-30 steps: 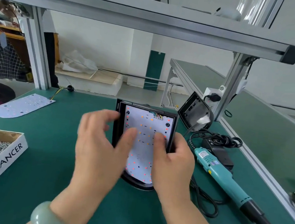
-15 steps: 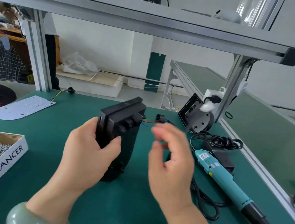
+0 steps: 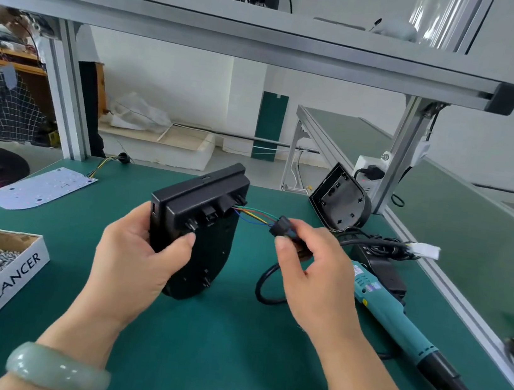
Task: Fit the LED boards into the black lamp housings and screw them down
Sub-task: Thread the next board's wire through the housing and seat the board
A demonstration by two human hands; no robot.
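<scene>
Matte black plastic, the lamp housing (image 3: 201, 230) is upright with its rounded end down over the green mat (image 3: 210, 353). The left hand (image 3: 137, 264) grips its square upper corner, thumb across the ribbed back. Thin coloured wires (image 3: 252, 215) run from its top to a small black plug (image 3: 281, 226) pinched in the curled fingers of the right hand (image 3: 310, 275). Just right of that hand lies a teal screwdriver (image 3: 396, 323) with a slim metal tip. Beyond it a second housing (image 3: 342, 203) sits tilted. Left of the left hand lie a pale flat LED board (image 3: 41, 189) and a cardboard box (image 3: 7, 272) of shiny screws.
</scene>
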